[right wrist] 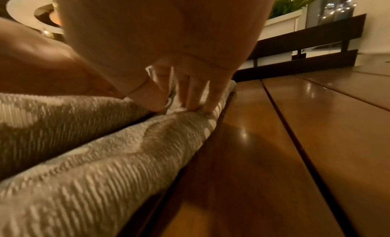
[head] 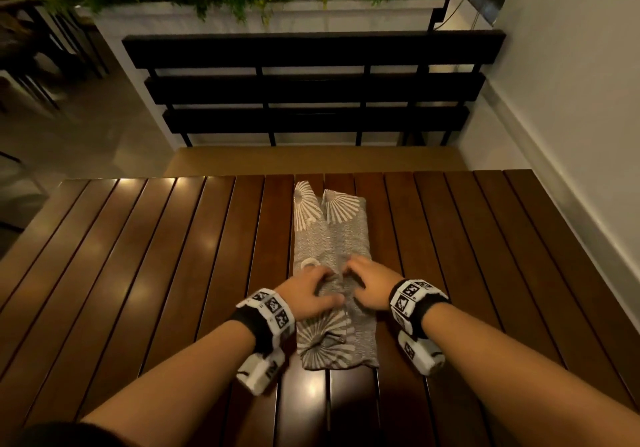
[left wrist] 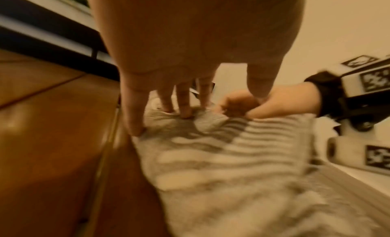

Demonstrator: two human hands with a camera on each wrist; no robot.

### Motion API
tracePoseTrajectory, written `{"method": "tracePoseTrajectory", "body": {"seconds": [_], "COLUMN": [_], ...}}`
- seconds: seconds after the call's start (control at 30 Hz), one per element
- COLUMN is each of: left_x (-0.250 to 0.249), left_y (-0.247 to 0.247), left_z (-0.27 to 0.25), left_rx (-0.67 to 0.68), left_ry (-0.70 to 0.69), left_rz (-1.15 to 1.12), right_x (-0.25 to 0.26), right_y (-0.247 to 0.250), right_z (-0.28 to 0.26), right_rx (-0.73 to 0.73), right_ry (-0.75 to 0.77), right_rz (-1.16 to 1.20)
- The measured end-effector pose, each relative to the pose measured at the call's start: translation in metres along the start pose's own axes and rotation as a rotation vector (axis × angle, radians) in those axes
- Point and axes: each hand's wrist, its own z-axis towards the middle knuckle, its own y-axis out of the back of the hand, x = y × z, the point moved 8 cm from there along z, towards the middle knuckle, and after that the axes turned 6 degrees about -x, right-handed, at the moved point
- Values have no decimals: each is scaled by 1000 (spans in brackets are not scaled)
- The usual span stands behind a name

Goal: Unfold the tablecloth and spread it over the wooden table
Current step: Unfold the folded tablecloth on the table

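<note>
A grey tablecloth (head: 332, 235) with white fan prints lies folded in a long narrow strip down the middle of the slatted wooden table (head: 156, 256). Both hands sit side by side on its nearer half. My left hand (head: 320, 289) digs its curled fingers (left wrist: 183, 107) into the left flap, and the cloth (left wrist: 211, 157) bunches up under them. My right hand (head: 360, 280) holds the right flap, with its thumb (right wrist: 152, 99) tucked into the centre seam and its fingers (right wrist: 190, 94) over the top of the cloth (right wrist: 105, 157). The strip's far end lies flat and untouched.
A black slatted bench (head: 311, 89) stands just beyond the table's far edge, with a white planter (head: 242, 16) of greenery behind it. A white wall (head: 571, 100) runs close along the table's right side. Bare wooden slats stretch to both sides of the cloth.
</note>
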Motion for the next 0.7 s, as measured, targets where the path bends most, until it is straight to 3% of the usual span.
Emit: {"method": "tracePoseTrajectory", "body": {"seconds": [0.07, 0.2, 0.37, 0.57, 0.63, 0.7], "left_x": [-8, -11, -2, 3, 5, 11], "left_y": [-17, -36, -27, -2, 3, 9], "left_z": [-4, -9, -14, -24, -28, -32], "left_rx": [18, 38, 63, 34, 25, -10], "left_ry": [70, 83, 124, 193, 206, 209], "left_rz": [71, 263, 83, 6, -35, -81], "right_x": [-3, 2, 12, 25, 39, 61], "right_y": [-10, -20, 11, 47, 43, 38], "right_z": [2, -2, 23, 87, 100, 110], "right_rx": [-3, -9, 59, 13, -5, -34], "right_ry": [-27, -24, -17, -285, -311, -273], "right_rz": [-85, -197, -325, 47, 139, 76]}}
